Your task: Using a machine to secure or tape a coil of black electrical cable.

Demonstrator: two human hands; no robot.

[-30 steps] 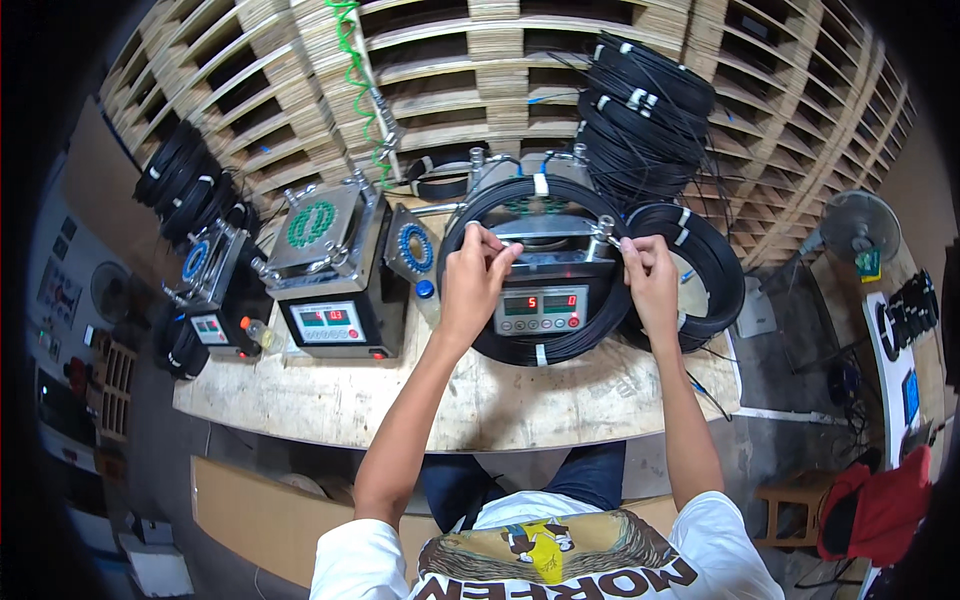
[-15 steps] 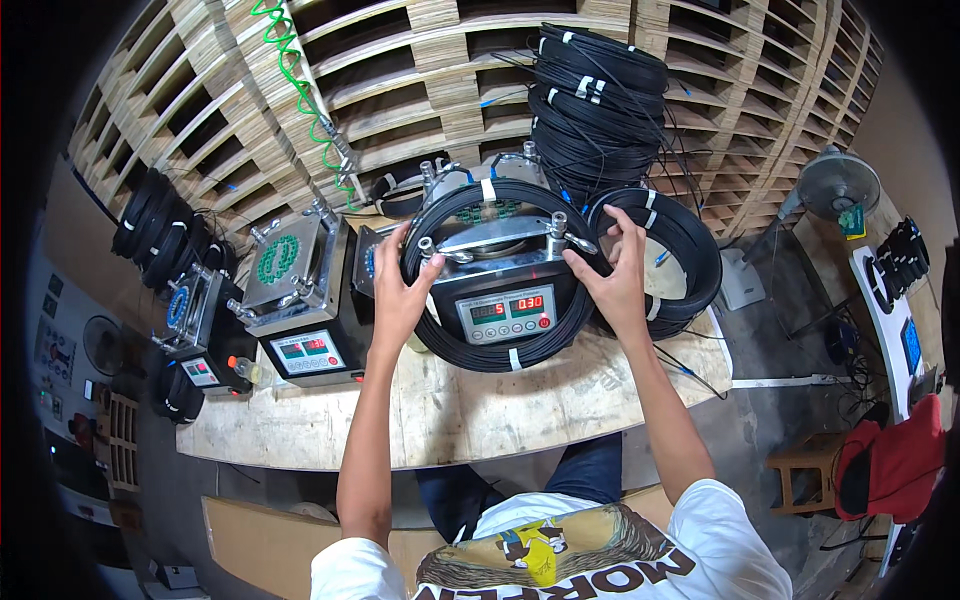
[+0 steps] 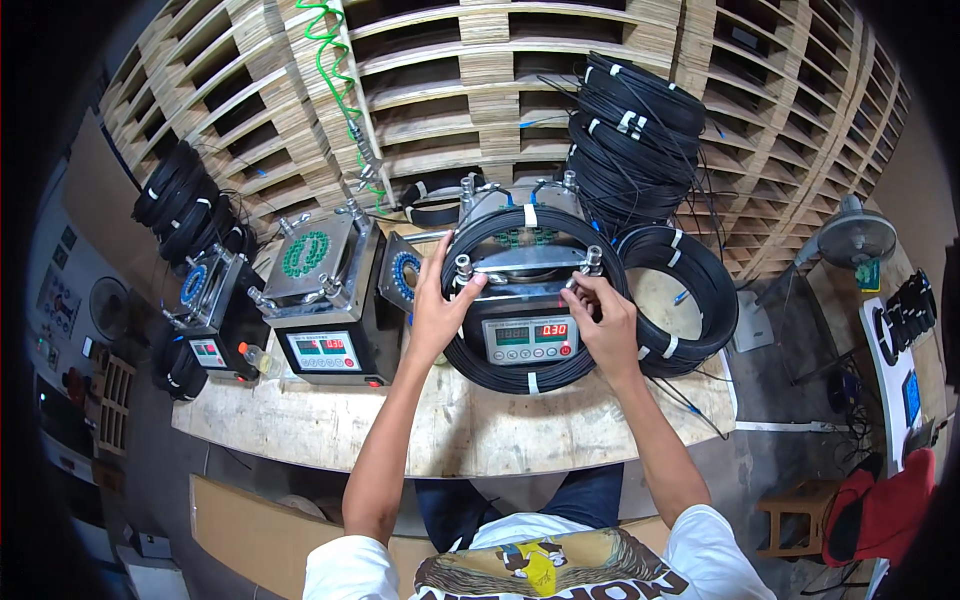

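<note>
A polishing machine (image 3: 500,348) with a metal top and a lit digital panel stands in front of me. A black cable coil (image 3: 533,382) with white ties hangs around its front and top. My right hand (image 3: 608,328) pinches the small clamp lever (image 3: 574,281) below the right metal post. At the coil's left side is my left hand (image 3: 437,310), its fingers stretched up along the outside. Its thumb reaches over the coil and touches the left clamp lever (image 3: 484,281). The lever tips are partly hidden by my fingers.
Two similar machines, a larger one (image 3: 325,300) and a smaller one (image 3: 207,310), stand to the left. A tall stack of cable coils (image 3: 637,140) rises behind, with another coil stack (image 3: 700,325) at right. A bottle (image 3: 258,358) stands between machines. Wooden pallets (image 3: 440,75) back the table.
My right hand has moved from the coil's outer right side inward and closed on the right lever. My left thumb has shifted onto the left lever. Part of the panel's display has dimmed.
</note>
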